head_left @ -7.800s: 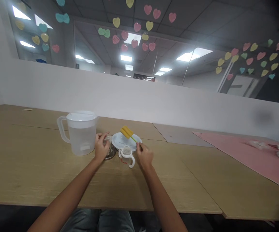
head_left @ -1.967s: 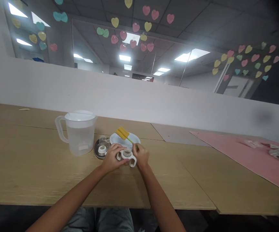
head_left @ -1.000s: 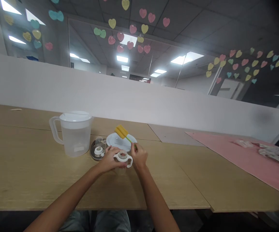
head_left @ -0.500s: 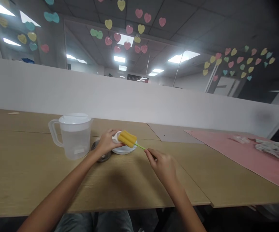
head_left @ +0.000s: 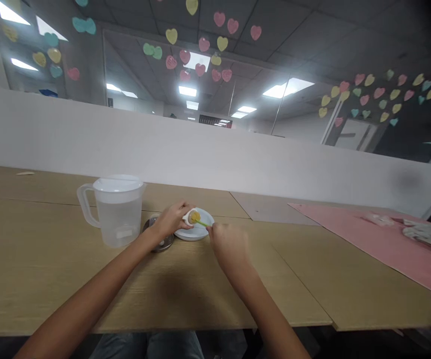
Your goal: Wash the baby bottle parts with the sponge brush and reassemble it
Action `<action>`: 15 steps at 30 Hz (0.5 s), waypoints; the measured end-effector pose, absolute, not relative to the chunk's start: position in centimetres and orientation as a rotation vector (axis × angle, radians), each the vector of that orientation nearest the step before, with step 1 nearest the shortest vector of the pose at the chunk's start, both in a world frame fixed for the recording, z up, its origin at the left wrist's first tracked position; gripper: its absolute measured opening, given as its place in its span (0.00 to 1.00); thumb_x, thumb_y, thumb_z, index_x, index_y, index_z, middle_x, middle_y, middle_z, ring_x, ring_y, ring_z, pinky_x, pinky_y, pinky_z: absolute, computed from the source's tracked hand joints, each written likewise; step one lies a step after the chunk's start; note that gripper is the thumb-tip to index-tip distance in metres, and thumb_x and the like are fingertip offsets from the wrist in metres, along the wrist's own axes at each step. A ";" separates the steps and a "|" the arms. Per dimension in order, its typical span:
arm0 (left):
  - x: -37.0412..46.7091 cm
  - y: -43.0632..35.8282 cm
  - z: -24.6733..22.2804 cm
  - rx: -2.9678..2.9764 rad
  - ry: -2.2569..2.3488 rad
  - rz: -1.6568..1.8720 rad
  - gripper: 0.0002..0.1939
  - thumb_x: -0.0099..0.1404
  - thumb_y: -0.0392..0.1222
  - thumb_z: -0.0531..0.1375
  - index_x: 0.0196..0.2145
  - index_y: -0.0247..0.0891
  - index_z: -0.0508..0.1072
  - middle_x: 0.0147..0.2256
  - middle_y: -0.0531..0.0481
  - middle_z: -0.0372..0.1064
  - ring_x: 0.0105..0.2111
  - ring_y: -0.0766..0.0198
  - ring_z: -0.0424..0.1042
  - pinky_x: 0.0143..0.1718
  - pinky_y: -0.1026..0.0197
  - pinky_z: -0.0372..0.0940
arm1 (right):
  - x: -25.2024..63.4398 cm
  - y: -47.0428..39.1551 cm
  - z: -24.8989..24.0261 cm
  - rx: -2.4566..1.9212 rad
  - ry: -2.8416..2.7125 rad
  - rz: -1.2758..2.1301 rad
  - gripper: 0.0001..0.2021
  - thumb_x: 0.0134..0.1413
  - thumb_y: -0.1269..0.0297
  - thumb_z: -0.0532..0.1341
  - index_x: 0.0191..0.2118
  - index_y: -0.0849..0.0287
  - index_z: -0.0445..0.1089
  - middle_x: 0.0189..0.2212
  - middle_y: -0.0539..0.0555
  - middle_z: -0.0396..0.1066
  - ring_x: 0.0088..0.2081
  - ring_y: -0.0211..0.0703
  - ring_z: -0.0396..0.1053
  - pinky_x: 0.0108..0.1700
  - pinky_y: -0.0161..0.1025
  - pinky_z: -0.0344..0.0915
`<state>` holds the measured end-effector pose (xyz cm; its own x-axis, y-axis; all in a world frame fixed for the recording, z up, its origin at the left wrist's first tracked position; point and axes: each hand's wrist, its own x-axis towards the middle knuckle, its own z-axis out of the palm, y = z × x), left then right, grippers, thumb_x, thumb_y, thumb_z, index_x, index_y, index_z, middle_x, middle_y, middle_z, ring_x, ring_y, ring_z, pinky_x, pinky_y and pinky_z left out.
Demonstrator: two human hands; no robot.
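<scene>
The pitcher [head_left: 120, 214] is being seen beside the tray [head_left: 163, 242], left of the plate [head_left: 199, 234]. Above the plate, the bottle [head_left: 190, 217] is being gripped by the left hand [head_left: 176, 218]; the brush [head_left: 203, 224], its sponge partly inside the bottle's mouth, is being pinched by the right hand [head_left: 228, 245].

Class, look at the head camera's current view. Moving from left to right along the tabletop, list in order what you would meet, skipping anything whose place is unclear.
Small pale flat piece → translucent pitcher → dark round tray → white plate → right hand → pink sheet
</scene>
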<state>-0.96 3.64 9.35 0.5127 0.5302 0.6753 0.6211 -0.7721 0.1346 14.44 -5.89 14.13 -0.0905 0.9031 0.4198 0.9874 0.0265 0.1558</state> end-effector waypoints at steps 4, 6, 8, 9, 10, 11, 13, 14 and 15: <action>-0.7 4.2 9.3 -2.591 -0.948 -0.984 0.22 0.55 0.37 0.65 0.48 0.41 0.67 0.42 0.48 0.67 0.40 0.61 0.69 0.40 0.62 0.64 | 14.7 -5.4 15.4 -2.006 -2.099 -0.470 0.14 0.60 0.60 0.53 0.35 0.62 0.73 0.31 0.61 0.74 0.32 0.45 0.72 0.29 0.34 0.57; -1.0 4.9 9.9 -2.501 -1.049 -0.918 0.22 0.54 0.37 0.65 0.47 0.40 0.67 0.41 0.47 0.67 0.39 0.60 0.70 0.39 0.61 0.65 | 15.5 -5.6 15.9 -1.986 -2.077 -0.407 0.14 0.60 0.59 0.54 0.35 0.61 0.73 0.31 0.60 0.74 0.32 0.44 0.72 0.29 0.33 0.56; -1.6 5.8 10.9 -2.365 -1.134 -0.805 0.21 0.55 0.35 0.64 0.47 0.36 0.67 0.41 0.44 0.67 0.40 0.57 0.69 0.39 0.59 0.65 | 17.2 -6.0 16.2 -2.000 -1.989 -0.300 0.15 0.60 0.58 0.53 0.32 0.58 0.74 0.30 0.58 0.75 0.31 0.42 0.72 0.27 0.33 0.53; -1.9 6.2 11.4 -2.304 -1.131 -0.725 0.19 0.56 0.32 0.63 0.46 0.35 0.67 0.41 0.43 0.67 0.41 0.56 0.69 0.40 0.57 0.65 | 18.3 -6.2 16.1 -2.012 -1.937 -0.257 0.15 0.60 0.58 0.53 0.31 0.58 0.74 0.30 0.57 0.75 0.31 0.42 0.71 0.26 0.33 0.51; -2.1 6.6 11.8 -2.259 -1.094 -0.643 0.16 0.58 0.30 0.60 0.45 0.33 0.68 0.40 0.41 0.68 0.42 0.55 0.69 0.42 0.55 0.64 | 19.6 -6.3 15.9 -2.026 -1.894 -0.228 0.15 0.60 0.58 0.53 0.31 0.58 0.75 0.29 0.57 0.75 0.30 0.42 0.71 0.26 0.33 0.51; -2.3 6.9 12.1 -2.240 -1.020 -0.570 0.13 0.60 0.28 0.57 0.44 0.33 0.69 0.39 0.41 0.68 0.43 0.55 0.68 0.45 0.53 0.63 | 21.0 -6.3 15.5 -2.049 -1.836 -0.209 0.16 0.60 0.58 0.52 0.31 0.58 0.75 0.28 0.57 0.74 0.29 0.41 0.71 0.26 0.34 0.51; -2.4 7.3 12.3 -2.255 -0.837 -0.469 0.13 0.62 0.25 0.51 0.42 0.34 0.69 0.36 0.43 0.68 0.43 0.57 0.68 0.52 0.50 0.58 | 23.5 -5.6 14.2 -2.177 -1.706 -0.208 0.18 0.61 0.58 0.51 0.33 0.60 0.74 0.29 0.59 0.74 0.31 0.43 0.72 0.27 0.34 0.51; -2.4 7.5 12.2 -2.280 -0.756 -0.446 0.14 0.63 0.24 0.49 0.41 0.34 0.70 0.36 0.44 0.69 0.43 0.59 0.68 0.56 0.50 0.55 | 24.5 -5.1 13.3 -2.276 -1.681 -0.184 0.17 0.61 0.59 0.51 0.33 0.61 0.74 0.31 0.61 0.74 0.33 0.45 0.72 0.27 0.34 0.51; -2.3 7.6 12.1 -2.306 -0.706 -0.447 0.15 0.63 0.24 0.49 0.41 0.35 0.69 0.35 0.46 0.69 0.43 0.60 0.68 0.58 0.50 0.52 | 25.3 -4.4 12.3 -2.338 -1.716 -0.148 0.16 0.60 0.62 0.51 0.35 0.63 0.74 0.33 0.62 0.74 0.35 0.47 0.72 0.28 0.34 0.52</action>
<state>-2.33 7.61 12.05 0.7943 0.3637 0.4867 0.5954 -0.6253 -0.5045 25.26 -4.43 12.27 0.3065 0.9260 0.2203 0.9501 -0.2835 -0.1303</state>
